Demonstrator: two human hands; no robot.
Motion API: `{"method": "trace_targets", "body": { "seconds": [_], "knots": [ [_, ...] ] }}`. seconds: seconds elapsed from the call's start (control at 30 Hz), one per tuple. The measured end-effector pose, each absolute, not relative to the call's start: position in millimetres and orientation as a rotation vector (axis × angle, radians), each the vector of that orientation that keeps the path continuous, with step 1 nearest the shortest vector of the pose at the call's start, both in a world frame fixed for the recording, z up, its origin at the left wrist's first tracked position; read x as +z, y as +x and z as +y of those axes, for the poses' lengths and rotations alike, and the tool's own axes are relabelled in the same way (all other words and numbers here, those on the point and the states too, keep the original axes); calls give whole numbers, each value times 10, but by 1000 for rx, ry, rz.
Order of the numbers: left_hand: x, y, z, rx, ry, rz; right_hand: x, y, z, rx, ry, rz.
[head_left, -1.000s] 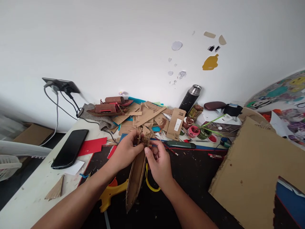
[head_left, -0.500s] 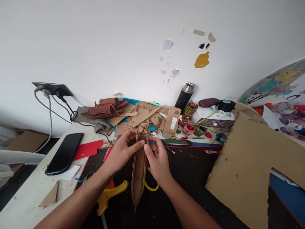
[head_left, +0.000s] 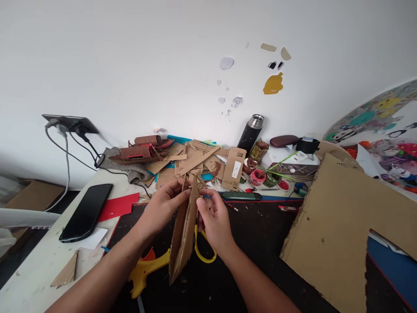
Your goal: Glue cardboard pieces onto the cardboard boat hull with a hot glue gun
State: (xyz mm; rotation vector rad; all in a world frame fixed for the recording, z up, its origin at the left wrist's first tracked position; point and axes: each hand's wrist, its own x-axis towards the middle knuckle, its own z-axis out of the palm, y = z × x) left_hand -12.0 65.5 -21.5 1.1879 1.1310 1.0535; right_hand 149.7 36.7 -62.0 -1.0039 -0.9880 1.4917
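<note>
Between my hands is a long, narrow cardboard boat hull, tilted so that one outer side faces up toward me. My left hand grips its far end, thumb on the rim and fingers behind. At the same end, my right hand has its thumb and curled fingertips against the hull's right side; its exact hold is partly hidden. Beneath the hull lie yellow-handled scissors and a yellow glue gun on the dark mat.
A large cardboard sheet covers the right side. Behind my hands lie cardboard scraps, a green utility knife, paint pots and a black flask. Brown model boats and a phone are at left.
The hull has rolled in my hands, from showing its open inside to showing an outer side. Its near tip has swung left. Both hands still hold the far end.
</note>
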Motion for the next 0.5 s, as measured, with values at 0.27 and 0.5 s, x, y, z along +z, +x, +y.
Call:
{"method": "trace_targets", "body": {
  "seconds": [0.27, 0.5],
  "knots": [
    [-133, -96, 614, 891, 1280, 1054, -569, 1522, 440, 1473, -1035, -869],
    [-165, -72, 584, 861, 1521, 1114, -579, 1522, 449, 1546, -1045, -835]
  ]
}}
